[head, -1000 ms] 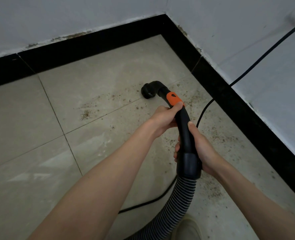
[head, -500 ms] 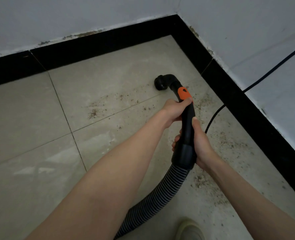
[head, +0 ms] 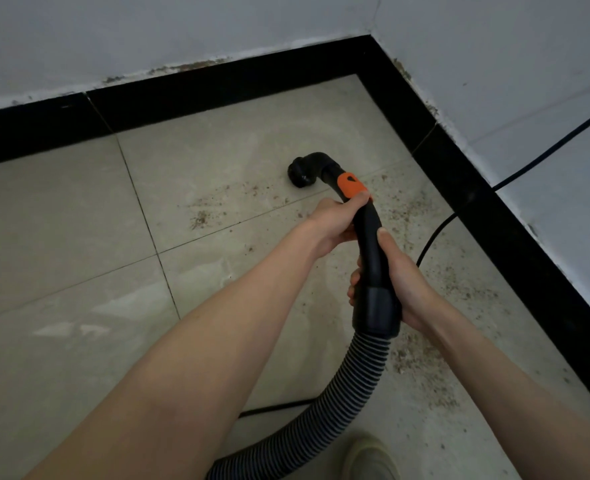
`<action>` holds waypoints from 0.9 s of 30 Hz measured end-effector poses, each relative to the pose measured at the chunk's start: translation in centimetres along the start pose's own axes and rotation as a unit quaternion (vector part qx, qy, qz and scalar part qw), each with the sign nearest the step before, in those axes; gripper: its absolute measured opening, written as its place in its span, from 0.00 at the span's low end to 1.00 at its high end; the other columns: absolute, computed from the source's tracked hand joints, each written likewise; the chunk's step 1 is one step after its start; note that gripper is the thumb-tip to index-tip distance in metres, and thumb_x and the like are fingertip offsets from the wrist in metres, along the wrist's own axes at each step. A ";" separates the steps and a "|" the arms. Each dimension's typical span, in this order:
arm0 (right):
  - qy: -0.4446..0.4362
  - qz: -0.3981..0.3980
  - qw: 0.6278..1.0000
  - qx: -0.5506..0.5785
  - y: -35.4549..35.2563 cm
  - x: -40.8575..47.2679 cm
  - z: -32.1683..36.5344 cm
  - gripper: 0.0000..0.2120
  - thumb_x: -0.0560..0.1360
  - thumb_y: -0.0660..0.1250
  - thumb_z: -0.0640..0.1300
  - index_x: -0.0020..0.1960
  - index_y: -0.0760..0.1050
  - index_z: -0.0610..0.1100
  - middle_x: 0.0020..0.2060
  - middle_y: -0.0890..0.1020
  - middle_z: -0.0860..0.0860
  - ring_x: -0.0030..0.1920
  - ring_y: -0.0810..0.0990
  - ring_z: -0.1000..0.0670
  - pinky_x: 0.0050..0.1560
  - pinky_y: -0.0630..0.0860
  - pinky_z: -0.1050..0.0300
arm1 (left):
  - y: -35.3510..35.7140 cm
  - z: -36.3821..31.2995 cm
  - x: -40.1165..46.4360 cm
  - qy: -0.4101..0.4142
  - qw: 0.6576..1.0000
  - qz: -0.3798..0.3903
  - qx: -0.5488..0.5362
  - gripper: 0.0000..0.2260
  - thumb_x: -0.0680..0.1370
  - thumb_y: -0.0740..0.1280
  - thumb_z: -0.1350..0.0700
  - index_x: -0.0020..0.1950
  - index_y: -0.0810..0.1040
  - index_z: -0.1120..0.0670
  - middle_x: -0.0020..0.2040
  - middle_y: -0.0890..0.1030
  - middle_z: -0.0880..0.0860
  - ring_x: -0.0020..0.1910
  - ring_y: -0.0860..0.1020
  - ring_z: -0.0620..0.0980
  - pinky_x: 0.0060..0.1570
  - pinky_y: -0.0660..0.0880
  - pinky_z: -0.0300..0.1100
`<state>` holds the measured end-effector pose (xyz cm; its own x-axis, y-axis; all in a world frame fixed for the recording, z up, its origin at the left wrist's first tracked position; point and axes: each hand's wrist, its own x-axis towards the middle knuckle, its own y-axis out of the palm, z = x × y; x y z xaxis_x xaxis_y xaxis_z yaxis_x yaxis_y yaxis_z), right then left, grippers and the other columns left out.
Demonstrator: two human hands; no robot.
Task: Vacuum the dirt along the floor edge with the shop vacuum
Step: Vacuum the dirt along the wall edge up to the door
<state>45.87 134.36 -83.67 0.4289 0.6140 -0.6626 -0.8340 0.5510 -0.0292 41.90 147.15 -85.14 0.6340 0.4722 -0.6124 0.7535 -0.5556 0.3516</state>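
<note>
Both hands on the black wand (head: 369, 244) — left hand (head: 335, 221) wrapped up front just below the orange tab (head: 349, 184), probably to steer; right hand (head: 402, 275) clamped by the cuff to carry the ribbed hose (head: 352, 386). Nozzle (head: 302, 173) sits near the corner, dirt (head: 421, 358) strung along the right baseboard (head: 515, 237) — mostly unvacuumed.

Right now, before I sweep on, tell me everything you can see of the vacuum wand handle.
The vacuum wand handle is a curved black tube, plastic by its look, with an orange tab near its far end. Its elbowed nozzle points down at the tile near the corner, beside scattered dirt; contact cannot be told. The left hand grips it just below the tab, the right hand nearer the cuff, where a ribbed grey hose joins.
</note>
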 end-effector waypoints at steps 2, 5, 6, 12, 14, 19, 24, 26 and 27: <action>-0.006 -0.004 1.000 -0.023 -0.1 -0.3 0.2 0.27 0.81 0.51 0.61 0.44 0.72 0.38 0.30 0.80 0.41 0.29 0.80 0.43 0.38 0.78 0.49 | 0.1 0.0 -0.4 -0.001 1.000 -0.002 -0.011 0.12 0.79 0.65 0.54 0.53 0.74 0.64 0.42 0.79 0.57 0.39 0.79 0.50 0.32 0.79 0.36; -0.004 -0.009 0.999 -0.038 -0.2 -0.8 0.4 0.27 0.81 0.51 0.61 0.45 0.72 0.38 0.29 0.80 0.41 0.29 0.80 0.42 0.38 0.79 0.48 | 0.3 0.1 -0.9 -0.004 1.000 -0.001 -0.017 0.11 0.79 0.65 0.54 0.48 0.74 0.63 0.41 0.79 0.56 0.38 0.79 0.50 0.31 0.78 0.37; -0.004 -0.008 0.999 -0.039 -0.3 -0.9 0.4 0.27 0.81 0.51 0.60 0.45 0.72 0.37 0.29 0.80 0.41 0.28 0.80 0.42 0.38 0.79 0.48 | 0.3 0.2 -1.1 -0.004 1.000 -0.003 -0.019 0.11 0.79 0.65 0.54 0.48 0.74 0.62 0.41 0.79 0.56 0.38 0.79 0.50 0.31 0.78 0.37; 0.003 0.008 0.998 -0.059 0.1 -1.9 0.6 0.27 0.82 0.51 0.59 0.47 0.73 0.36 0.30 0.80 0.40 0.28 0.80 0.42 0.36 0.80 0.48 | 0.1 0.8 -2.1 0.000 0.999 -0.037 -0.032 0.12 0.79 0.65 0.53 0.52 0.75 0.63 0.41 0.79 0.56 0.38 0.79 0.50 0.32 0.76 0.37; 0.002 0.016 0.997 -0.071 0.4 -2.2 0.4 0.27 0.82 0.50 0.59 0.48 0.72 0.35 0.29 0.81 0.40 0.28 0.80 0.42 0.36 0.79 0.48 | -0.2 1.2 -2.4 0.002 0.998 -0.047 -0.036 0.11 0.79 0.65 0.53 0.49 0.75 0.62 0.41 0.79 0.56 0.37 0.79 0.50 0.33 0.76 0.37; 0.002 0.031 0.996 -0.083 0.7 -2.6 0.3 0.26 0.82 0.50 0.58 0.49 0.71 0.36 0.29 0.81 0.41 0.28 0.80 0.42 0.34 0.80 0.50 | -0.3 1.8 -2.7 0.009 0.996 -0.082 -0.040 0.17 0.78 0.65 0.53 0.58 0.73 0.65 0.41 0.78 0.55 0.37 0.78 0.49 0.33 0.76 0.38; -0.008 0.015 0.996 -0.089 1.2 -3.0 0.1 0.26 0.82 0.50 0.58 0.49 0.72 0.36 0.29 0.81 0.41 0.28 0.80 0.43 0.36 0.80 0.49 | -0.3 2.0 -3.0 0.007 0.995 -0.094 -0.042 0.15 0.78 0.65 0.52 0.55 0.73 0.63 0.41 0.78 0.55 0.37 0.78 0.49 0.35 0.76 0.39; -0.015 -0.008 0.996 -0.082 1.6 -2.9 -0.2 0.25 0.82 0.51 0.58 0.48 0.73 0.37 0.28 0.81 0.42 0.27 0.80 0.44 0.35 0.80 0.50 | -0.3 1.9 -2.9 0.004 0.996 -0.083 -0.036 0.12 0.78 0.65 0.53 0.50 0.73 0.62 0.40 0.77 0.55 0.37 0.77 0.49 0.34 0.76 0.39; -0.016 -0.021 0.997 -0.075 1.8 -2.8 -0.3 0.24 0.82 0.51 0.58 0.48 0.73 0.38 0.27 0.80 0.42 0.26 0.80 0.45 0.33 0.80 0.52 | -0.2 1.8 -2.7 0.003 0.996 -0.079 -0.028 0.12 0.79 0.65 0.53 0.50 0.73 0.62 0.40 0.77 0.55 0.36 0.77 0.49 0.33 0.75 0.38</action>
<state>43.10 133.44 -82.14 0.4726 0.6119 -0.6342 -0.8571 0.4864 -0.1695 39.68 144.76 -84.80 0.5079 0.5548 -0.6590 0.8522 -0.4353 0.2904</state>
